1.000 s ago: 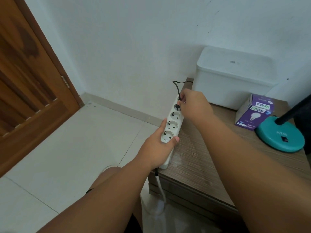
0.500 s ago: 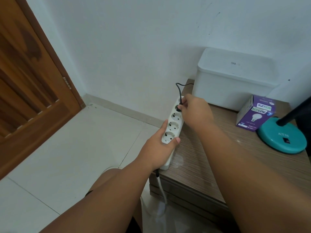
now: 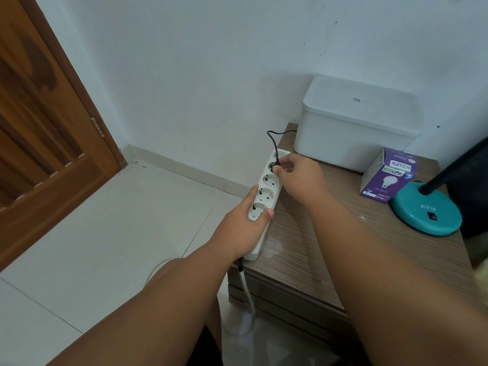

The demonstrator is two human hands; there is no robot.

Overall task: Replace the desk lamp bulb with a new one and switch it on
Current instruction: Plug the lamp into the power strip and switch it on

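A white power strip point(image 3: 266, 192) with several sockets lies along the left edge of the wooden table point(image 3: 330, 247). My left hand point(image 3: 243, 228) grips its near end, thumb on top. My right hand point(image 3: 298, 178) pinches a black plug point(image 3: 273, 166) sitting in the second socket from the far end; its black cord point(image 3: 274, 138) runs up and back behind the table. The lamp's teal round base point(image 3: 426, 213) with a black stem point(image 3: 454, 167) stands at the right. A purple bulb box point(image 3: 386, 175) stands beside it. The lamp head is out of view.
A white lidded plastic box point(image 3: 353, 125) stands at the table's back against the wall. The strip's white cable point(image 3: 247, 291) hangs down off the table's front corner. A wooden door point(image 3: 45, 133) is at the left, with pale floor tiles point(image 3: 105, 228) below.
My right hand's fingers have shifted a little on the black plug at the socket. My left hand keeps hold of the strip. The view has drifted slightly.
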